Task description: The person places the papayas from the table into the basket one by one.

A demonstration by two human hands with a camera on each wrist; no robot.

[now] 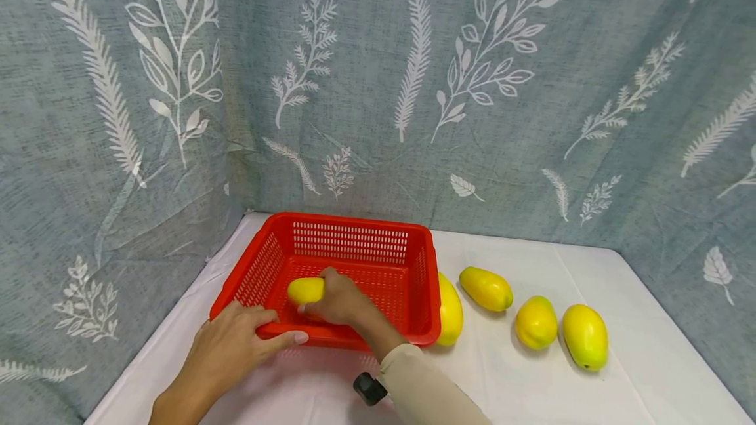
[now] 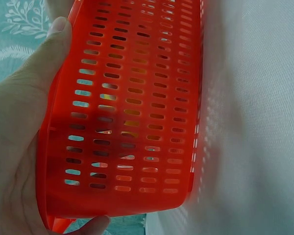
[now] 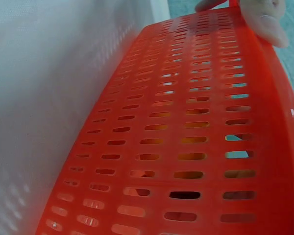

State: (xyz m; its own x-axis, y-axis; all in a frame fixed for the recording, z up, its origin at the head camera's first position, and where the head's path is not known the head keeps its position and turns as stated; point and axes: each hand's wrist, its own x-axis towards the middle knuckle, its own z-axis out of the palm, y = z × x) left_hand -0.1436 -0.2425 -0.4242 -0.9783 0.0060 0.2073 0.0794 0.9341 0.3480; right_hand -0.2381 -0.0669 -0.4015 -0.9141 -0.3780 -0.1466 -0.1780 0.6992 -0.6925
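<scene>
A red perforated plastic basket (image 1: 354, 221) stands on the table in the head view. At its near left corner my left hand (image 1: 227, 349) grips the rim, fingers over the edge and thumb along the outside. Inside the basket, my right hand (image 1: 339, 300) holds a yellow mango (image 1: 304, 290) low near the floor, its forearm passing over the front rim. In the left wrist view the basket wall (image 2: 127, 200) fills the middle, with yellow showing through the slots. The right wrist view shows the outer basket wall (image 3: 152, 112); the right hand's grip is hidden behind it.
Just right of the basket sits a large yellow fruit (image 1: 451, 312), partly hidden by the basket. Further right lie a long mango (image 1: 487, 288), a rounder one (image 1: 536, 323) and a green-tipped one (image 1: 585, 336). A leaf-patterned curtain (image 1: 366, 176) borders the white-covered table (image 1: 502, 385).
</scene>
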